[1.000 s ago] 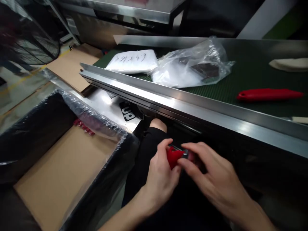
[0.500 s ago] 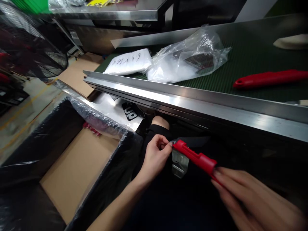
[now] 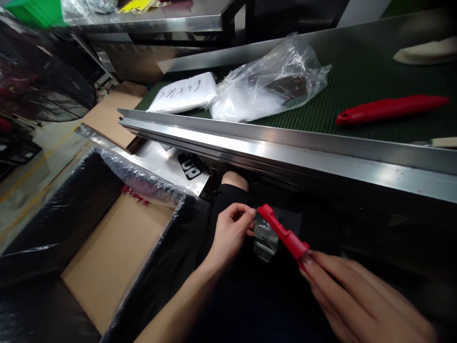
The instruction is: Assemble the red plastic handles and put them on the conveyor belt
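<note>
A long, narrow red plastic part (image 3: pixel 283 232) with notches along its side slants over my lap. My right hand (image 3: pixel 357 290) grips its lower end between thumb and fingers. By its upper end is my left hand (image 3: pixel 232 231), thumb and forefinger pinched together. What the left fingers hold, if anything, is too small to make out, and I cannot tell whether they touch the red part. Behind the red part a shiny metal-looking bracket (image 3: pixel 265 243) shows against dark clothing. Another red plastic piece (image 3: pixel 391 109) lies on the green conveyor belt (image 3: pixel 360 85).
A metal rail (image 3: pixel 285 151) edges the belt. On the belt lie a white package (image 3: pixel 183 93) with handwriting, a clear plastic bag (image 3: pixel 271 85) and a pale object (image 3: pixel 426 51). At left stand a black-lined box (image 3: pixel 178 209) with cardboard inside and a large fan (image 3: pixel 46 76).
My right hand has moved left, and the red part in it slants more steeply. The left hand keeps its pinch near the part's upper end. The whole view has shifted slightly.
</note>
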Tool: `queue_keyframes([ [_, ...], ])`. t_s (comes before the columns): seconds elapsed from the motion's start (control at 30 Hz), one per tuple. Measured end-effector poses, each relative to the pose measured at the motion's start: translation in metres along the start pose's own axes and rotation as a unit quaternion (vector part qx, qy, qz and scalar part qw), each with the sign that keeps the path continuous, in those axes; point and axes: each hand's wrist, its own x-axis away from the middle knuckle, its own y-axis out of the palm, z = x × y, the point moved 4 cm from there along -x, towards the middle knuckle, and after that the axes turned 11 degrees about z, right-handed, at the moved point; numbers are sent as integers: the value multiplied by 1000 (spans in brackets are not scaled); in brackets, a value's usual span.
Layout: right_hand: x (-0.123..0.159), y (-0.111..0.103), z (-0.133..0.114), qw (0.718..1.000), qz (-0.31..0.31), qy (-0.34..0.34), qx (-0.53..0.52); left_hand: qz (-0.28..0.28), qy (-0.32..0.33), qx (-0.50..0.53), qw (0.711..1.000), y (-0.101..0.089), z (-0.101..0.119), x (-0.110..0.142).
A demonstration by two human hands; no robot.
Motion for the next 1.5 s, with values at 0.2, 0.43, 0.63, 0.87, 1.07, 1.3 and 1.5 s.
queue_keyframes([
  [0.2,-2,-3,-8,999,19,22,-23,6,-3,34,999,-2,-6,2],
  [0.43,19,14,-7,999,-42,-30,10,-18,31,47,998,0,-7,3],
  [0.63,16,19,-2,995,-37,-61,-63,-3,178,-34,983,-5,1,5],
  [0.87,7,26,3,998,25,-30,-40,10,320,-90,943,-1,-11,20],
  [1.07,-5,42,-13,932,191,307,-18,86,294,-61,950,1,-32,26],
  [1.3,10,67,-6,912,149,335,-185,19,226,-49,973,3,-36,33],
  [1.5,-2,49,24,987,-56,27,-146,-44,378,-128,916,-8,10,54],
])
